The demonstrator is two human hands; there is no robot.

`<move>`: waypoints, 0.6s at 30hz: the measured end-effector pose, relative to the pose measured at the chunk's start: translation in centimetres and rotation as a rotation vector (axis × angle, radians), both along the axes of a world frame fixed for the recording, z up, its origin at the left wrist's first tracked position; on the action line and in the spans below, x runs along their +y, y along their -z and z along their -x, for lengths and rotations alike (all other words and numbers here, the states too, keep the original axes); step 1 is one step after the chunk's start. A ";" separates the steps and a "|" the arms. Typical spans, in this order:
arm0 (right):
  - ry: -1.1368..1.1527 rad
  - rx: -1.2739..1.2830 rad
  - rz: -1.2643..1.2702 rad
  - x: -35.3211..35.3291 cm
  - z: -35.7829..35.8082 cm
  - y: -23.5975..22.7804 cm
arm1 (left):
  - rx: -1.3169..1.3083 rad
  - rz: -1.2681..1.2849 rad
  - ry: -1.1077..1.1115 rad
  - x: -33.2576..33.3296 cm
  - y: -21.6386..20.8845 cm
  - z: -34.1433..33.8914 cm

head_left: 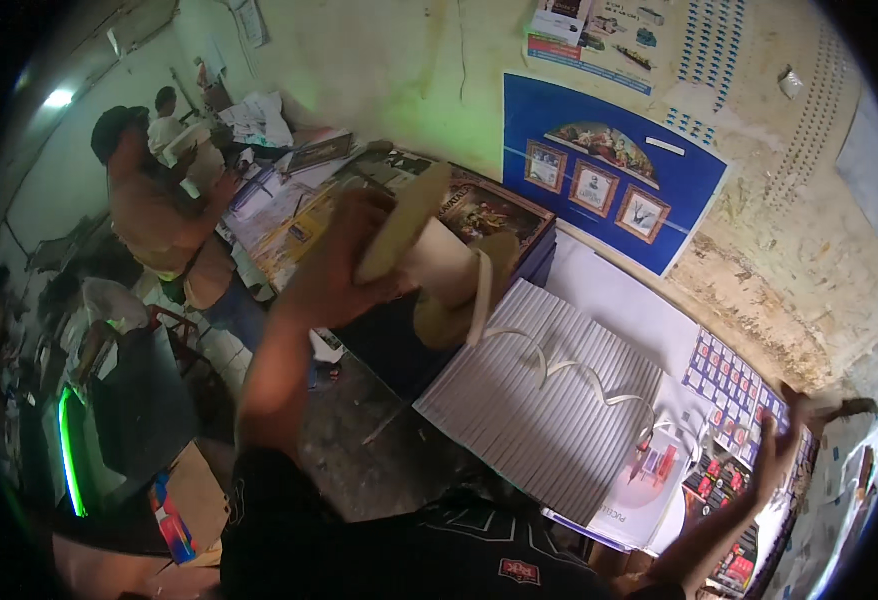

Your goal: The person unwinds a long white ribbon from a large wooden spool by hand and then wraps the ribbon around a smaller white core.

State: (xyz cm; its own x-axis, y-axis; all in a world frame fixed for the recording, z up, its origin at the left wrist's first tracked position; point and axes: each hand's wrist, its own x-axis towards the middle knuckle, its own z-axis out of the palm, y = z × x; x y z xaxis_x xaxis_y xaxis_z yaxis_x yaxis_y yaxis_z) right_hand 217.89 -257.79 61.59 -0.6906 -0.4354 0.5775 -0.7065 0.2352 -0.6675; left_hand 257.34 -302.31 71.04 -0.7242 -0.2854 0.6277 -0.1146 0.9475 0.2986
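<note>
Raised over the table, my left hand (344,265) is closed on a large spool (439,255) with yellowish discs and a pale core. An off-white ribbon (584,370) trails from it in loose waves. The ribbon lies across a ridged grey-white row of thin sheets or booklets (549,410), their edges fanned closely. My right hand (779,440) is at the far right with its fingers apart, holding nothing that I can see. It is above printed sheets (724,385) in blue, white and red. The ribbon's far end is hard to make out.
Dark blue books with picture covers (504,215) are stacked behind the spool. A white printed sheet (629,510) lies by the ridged row. The wall carries a blue poster (609,175). Another person (174,210) stands at the table's far left, holding papers; a cardboard piece (199,490) is lower left.
</note>
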 end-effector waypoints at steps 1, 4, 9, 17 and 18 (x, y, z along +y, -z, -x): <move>-0.394 -0.284 0.186 -2.6 -1.1 1.2 | 0.058 -0.010 0.039 1.5 -0.5 0.1; -0.761 -0.069 0.063 -16.8 -14.0 0.4 | 0.191 0.202 0.024 5.3 -1.4 1.3; -0.967 -0.810 0.178 -18.0 -17.8 1.2 | 0.158 0.136 -0.062 3.3 -2.0 2.3; -1.279 0.173 -0.362 -16.8 -18.0 -1.2 | 0.236 -0.037 -0.485 -5.3 1.9 -3.0; -0.867 -0.230 -0.044 -14.6 -17.8 -0.9 | 0.239 -0.047 -0.470 -6.1 1.6 -2.6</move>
